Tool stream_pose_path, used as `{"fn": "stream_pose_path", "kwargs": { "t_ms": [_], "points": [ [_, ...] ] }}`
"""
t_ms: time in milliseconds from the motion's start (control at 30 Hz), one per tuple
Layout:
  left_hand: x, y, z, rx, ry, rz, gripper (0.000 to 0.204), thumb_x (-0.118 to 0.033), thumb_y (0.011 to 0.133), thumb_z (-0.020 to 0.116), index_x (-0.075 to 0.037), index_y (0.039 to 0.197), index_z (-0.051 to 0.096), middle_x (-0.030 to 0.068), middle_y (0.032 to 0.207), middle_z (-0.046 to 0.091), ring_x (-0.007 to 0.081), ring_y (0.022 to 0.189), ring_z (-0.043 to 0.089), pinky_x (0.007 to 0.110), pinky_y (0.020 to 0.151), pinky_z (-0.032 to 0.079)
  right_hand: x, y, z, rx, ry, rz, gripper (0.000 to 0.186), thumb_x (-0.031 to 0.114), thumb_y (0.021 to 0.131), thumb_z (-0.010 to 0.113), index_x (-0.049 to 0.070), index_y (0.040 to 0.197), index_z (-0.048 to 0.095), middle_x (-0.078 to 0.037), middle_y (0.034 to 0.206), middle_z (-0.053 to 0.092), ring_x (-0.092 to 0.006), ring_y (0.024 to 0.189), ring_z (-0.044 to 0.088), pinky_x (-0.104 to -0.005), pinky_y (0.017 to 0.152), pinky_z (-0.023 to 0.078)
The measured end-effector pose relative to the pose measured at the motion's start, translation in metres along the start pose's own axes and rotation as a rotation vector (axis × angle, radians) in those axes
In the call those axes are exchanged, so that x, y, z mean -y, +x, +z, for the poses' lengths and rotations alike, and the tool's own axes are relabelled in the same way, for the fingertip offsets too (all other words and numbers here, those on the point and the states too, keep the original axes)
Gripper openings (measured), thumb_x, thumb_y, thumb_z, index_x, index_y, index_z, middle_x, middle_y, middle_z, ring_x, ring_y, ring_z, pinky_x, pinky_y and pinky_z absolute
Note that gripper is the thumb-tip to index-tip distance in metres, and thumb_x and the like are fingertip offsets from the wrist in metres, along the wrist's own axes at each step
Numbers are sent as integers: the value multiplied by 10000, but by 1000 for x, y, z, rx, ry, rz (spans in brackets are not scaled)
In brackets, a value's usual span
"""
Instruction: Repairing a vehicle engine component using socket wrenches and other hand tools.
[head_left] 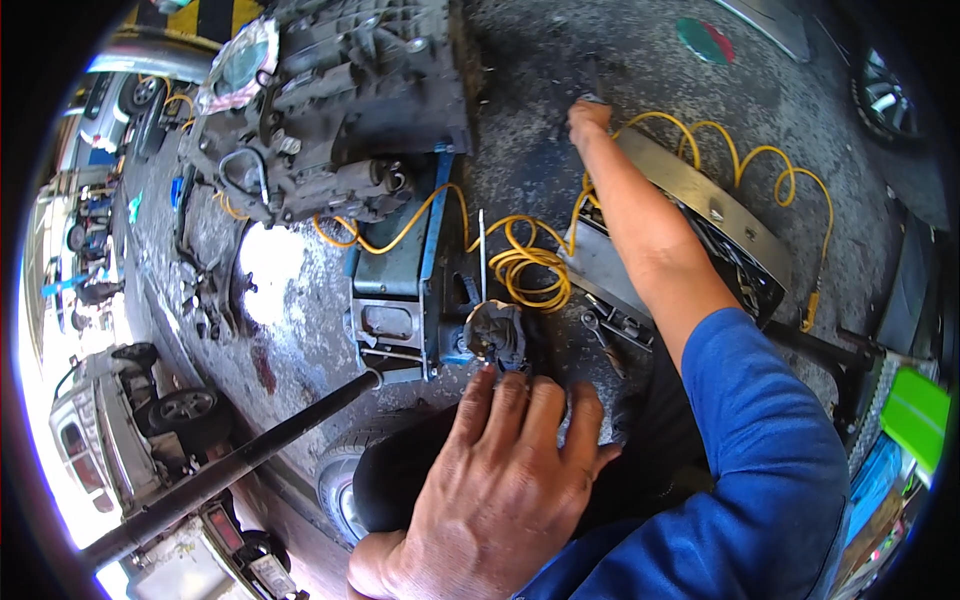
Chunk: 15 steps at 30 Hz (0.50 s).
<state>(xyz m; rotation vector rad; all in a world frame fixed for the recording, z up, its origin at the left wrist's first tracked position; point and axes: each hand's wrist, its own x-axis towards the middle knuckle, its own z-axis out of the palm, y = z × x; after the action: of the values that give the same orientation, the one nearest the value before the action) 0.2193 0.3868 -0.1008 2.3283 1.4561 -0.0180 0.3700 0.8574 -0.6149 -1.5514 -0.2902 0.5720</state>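
Observation:
My left hand [510, 465] is in the lower middle, palm down, fingers apart. Its fingertips are at a dark crumpled piece [495, 330] on the blue floor jack [390, 270]; I cannot tell whether they touch it. My right hand [590, 125] reaches far forward, fingers curled round a small item I cannot make out, beyond an open metal toolbox [720, 210] whose contents my forearm partly hides. A ratchet [600, 335] and other tools lie beside the box. A thin pale rod [482, 250] stands behind the dark piece, near a coiled yellow hose [530, 290].
A large greasy gearbox casing [370, 80] sits at the upper left. The long jack handle [250, 455] crosses the lower left, near a tire [340, 480]. Loose metal parts [200, 290] lie on the stained floor. Vehicles [90, 420] line the left; a car wheel [885, 100] is at upper right.

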Motion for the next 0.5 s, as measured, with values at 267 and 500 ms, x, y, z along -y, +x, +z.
{"fn": "stream_pose_path", "kwargs": {
  "t_ms": [267, 500],
  "points": [
    [27, 6, 19, 146, -66, -126, 448, -357, 852, 657, -2, 1120, 601, 151, 974, 588, 312, 1007, 597, 418, 987, 442, -13, -38, -10, 261, -113, 268, 73, 58, 769, 649, -14, 780, 643, -66, 642, 570, -158, 501, 514, -340, 422, 371],
    [57, -1, 13, 39, 38, -226, 409, -350, 820, 707, -9, 1033, 631, 117, 858, 621, 293, 820, 641, 392, 722, 515, 60, -160, -88, 464, -86, 56, 278, 73, 780, 629, -45, 1032, 629, -127, 915, 672, -223, 755, 639, -339, 667, 503]
  ]
}}
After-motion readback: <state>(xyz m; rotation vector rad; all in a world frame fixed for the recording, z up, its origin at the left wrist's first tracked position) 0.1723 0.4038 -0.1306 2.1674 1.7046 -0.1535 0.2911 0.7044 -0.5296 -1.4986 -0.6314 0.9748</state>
